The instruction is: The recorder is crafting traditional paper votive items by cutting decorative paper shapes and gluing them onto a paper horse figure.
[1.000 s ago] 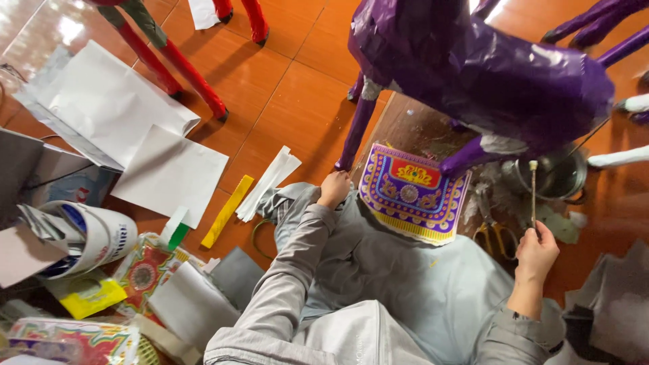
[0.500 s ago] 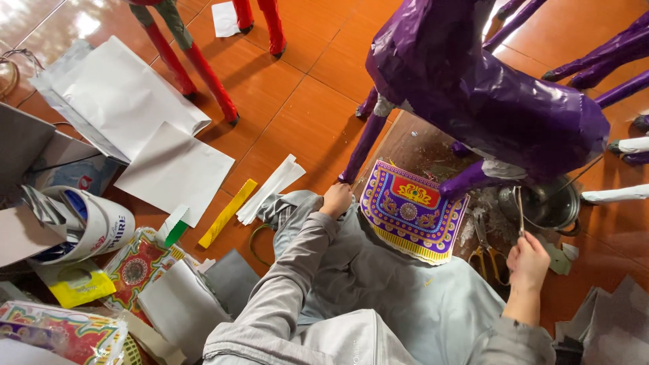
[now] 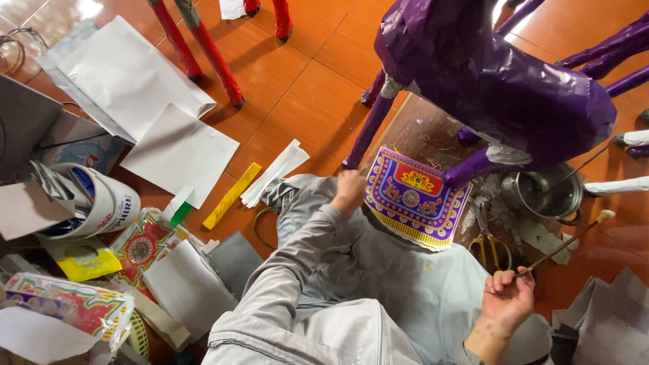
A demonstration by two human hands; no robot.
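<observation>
My left hand [image 3: 350,191] rests on the left edge of a patterned purple, red and yellow paper panel [image 3: 414,199], holding it down on my lap. Out to the right, my right hand [image 3: 507,299] grips a thin brush stick [image 3: 564,246] whose pale tip points up and right, towards a metal pot [image 3: 547,195]. A large purple paper horse figure [image 3: 493,74] stands just beyond the panel, its legs on the wooden board and the floor.
Scissors with yellow handles [image 3: 488,243] lie beside the pot. White paper sheets [image 3: 128,81], a yellow strip [image 3: 231,196], red figure legs [image 3: 203,51], rolls and printed papers [image 3: 88,203] crowd the left. Grey sheets [image 3: 608,324] lie at the right on the orange tile floor [image 3: 297,88].
My right hand has lowered and tilted the brush stick from upright to slanting right. The view has shifted slightly; my left hand has stayed on the panel.
</observation>
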